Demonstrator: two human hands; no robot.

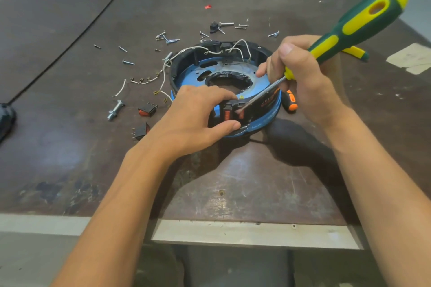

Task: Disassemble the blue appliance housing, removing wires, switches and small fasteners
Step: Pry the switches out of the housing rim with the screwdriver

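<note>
Housing: the blue round housing [186,72] sits open side up near the middle of the worktop [70,100], right in front of me, with a black rim along its far side.
Left grip: my left grip [196,114] clasps the housing's near wall, with the thumb low on the outside and the fingers curled over the top edge.
Right grip: my right grip [300,77] grasps the green and yellow screwdriver [359,21] low on its handle. The shaft slants down to my left.
Switch: a black and red mounted switch [227,114] sits in the near wall, with the screwdriver tip against it.
Wires: white wires [193,48] loop over the far rim and trail out left onto the worktop.
Loose switches: two loose switches [147,109] lie left of the housing, apart from it.
Fasteners: screws [166,38] are scattered beyond and left of the housing. A bolt [116,109] lies further left.
Other tool: an orange and black handle [290,101] lies just right of the housing.
</note>
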